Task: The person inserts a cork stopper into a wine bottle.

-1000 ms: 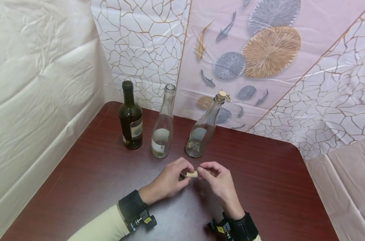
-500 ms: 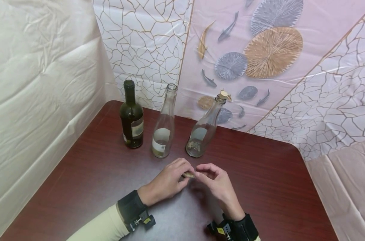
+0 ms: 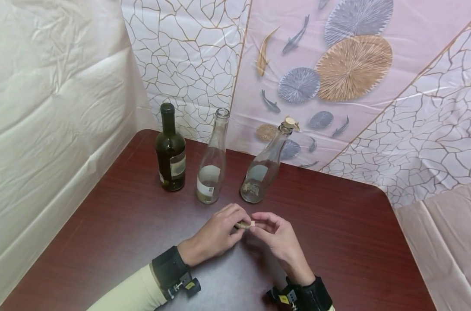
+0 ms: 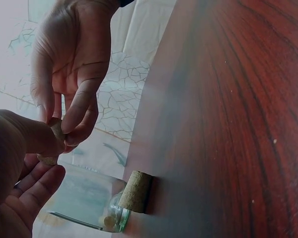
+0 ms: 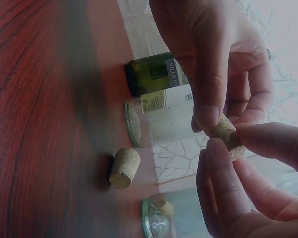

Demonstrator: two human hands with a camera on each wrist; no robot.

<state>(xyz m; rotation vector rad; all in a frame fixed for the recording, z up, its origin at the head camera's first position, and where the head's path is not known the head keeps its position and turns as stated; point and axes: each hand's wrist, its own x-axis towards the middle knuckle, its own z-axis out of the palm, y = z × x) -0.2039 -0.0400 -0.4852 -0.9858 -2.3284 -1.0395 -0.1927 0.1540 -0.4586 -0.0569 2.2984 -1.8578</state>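
Both hands meet over the middle of the table, a short cork (image 5: pixel 223 131) between their fingertips. My left hand (image 3: pixel 219 231) pinches it from one side with thumb and fingers. From the other side my right hand (image 3: pixel 283 237) holds it with thumb and fingertips, the other fingers loosely bent. In the left wrist view the fingers cover much of this cork (image 4: pixel 55 128). A second cork (image 5: pixel 125 167) lies on its side on the table beyond the hands; the left wrist view shows that lying cork (image 4: pixel 136 192) in front of a clear bottle's base.
Behind the hands stand a dark green bottle (image 3: pixel 171 162), a clear bottle with no stopper (image 3: pixel 211 172) and a clear bottle (image 3: pixel 258 177) with a cork (image 3: pixel 290 123) in its mouth. A patterned cloth (image 3: pixel 188 65) hangs behind the brown table (image 3: pixel 336 242).
The right fingertips have closed in on the cork from the right, and the thumb has shifted so a pale end shows again. The left hand stays nearly still; the bottles have not moved.
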